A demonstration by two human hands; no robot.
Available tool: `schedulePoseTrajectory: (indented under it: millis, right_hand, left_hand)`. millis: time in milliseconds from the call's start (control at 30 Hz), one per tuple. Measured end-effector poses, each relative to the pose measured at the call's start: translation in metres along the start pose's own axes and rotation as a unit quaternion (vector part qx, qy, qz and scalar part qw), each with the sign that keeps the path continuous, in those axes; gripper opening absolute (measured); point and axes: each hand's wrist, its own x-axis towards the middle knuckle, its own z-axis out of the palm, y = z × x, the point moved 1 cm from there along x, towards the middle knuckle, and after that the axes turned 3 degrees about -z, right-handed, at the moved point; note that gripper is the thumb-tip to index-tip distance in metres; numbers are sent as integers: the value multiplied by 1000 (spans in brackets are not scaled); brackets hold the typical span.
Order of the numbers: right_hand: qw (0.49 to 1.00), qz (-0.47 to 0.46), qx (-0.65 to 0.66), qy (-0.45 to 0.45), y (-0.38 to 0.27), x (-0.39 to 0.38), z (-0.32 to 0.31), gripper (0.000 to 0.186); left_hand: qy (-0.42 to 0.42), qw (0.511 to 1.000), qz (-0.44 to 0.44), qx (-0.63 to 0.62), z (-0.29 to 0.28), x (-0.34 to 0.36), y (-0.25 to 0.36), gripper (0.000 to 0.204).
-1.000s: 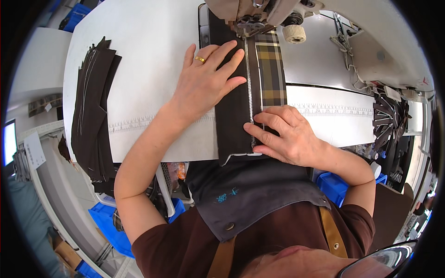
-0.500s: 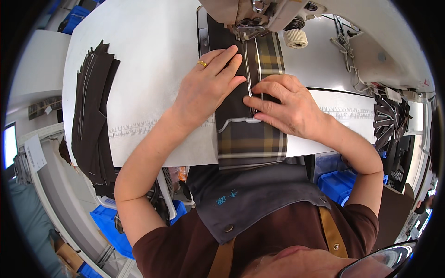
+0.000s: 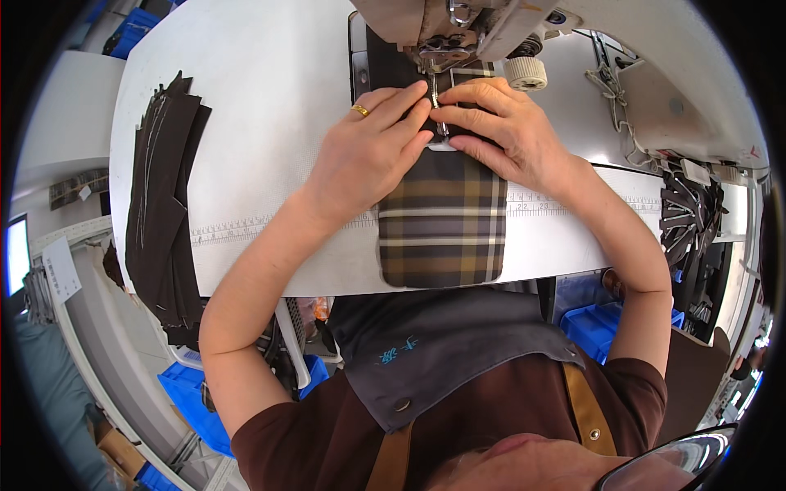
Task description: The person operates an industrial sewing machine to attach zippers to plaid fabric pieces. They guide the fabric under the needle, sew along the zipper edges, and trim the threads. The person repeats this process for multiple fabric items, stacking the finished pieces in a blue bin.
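A brown, tan and white plaid fabric piece [image 3: 442, 225] lies on the table, its far part under the sewing machine head [image 3: 458, 53]. Dark cloth and a zipper [image 3: 442, 129] with a silvery pull run up its middle toward the needle. My left hand [image 3: 364, 151] rests flat on the dark cloth left of the zipper, fingers stretched toward the needle, a ring on one. From the right, my right hand [image 3: 520, 131] pinches the zipper's edge between thumb and fingertips, just short of the machine foot. The fingers partly hide the zipper.
Dark cut cloth strips [image 3: 168, 204] are piled on the white table [image 3: 254, 123] at the left. A bundle of dark strips [image 3: 688, 217] hangs at the far right. A ribbed white knob [image 3: 526, 74] sticks out above my right hand. Blue bins [image 3: 594, 327] stand below the table.
The plaid piece and zipper have moved away from me, farther under the machine. My right hand went along with them, up to the needle area. My left hand has barely moved.
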Motion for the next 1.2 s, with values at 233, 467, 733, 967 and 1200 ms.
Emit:
schedulePoseTrajectory:
  millis: [233,467,733,967,1200]
  right_hand:
    - [995,-32,-97,21,-14,-6,0,35]
    - [994,-15,-112,11,-20,-5,0,32]
    - [993,-15,-110,29,-14,0,2,35]
    - [996,10,-76,35,5,0,6,36]
    - [805,431,388,121,1,11,-20,21]
  left_hand:
    - [-38,999,1,-16,-6,-4,-7,26]
    - [-59,998,18,-21,-11,3,-11,25]
    - [-25,999,33,-17,-5,6,-17,25]
    - [13,998,54,10,7,16,-30,18]
    - [-19,997,-23,-75,2,15,-29,21]
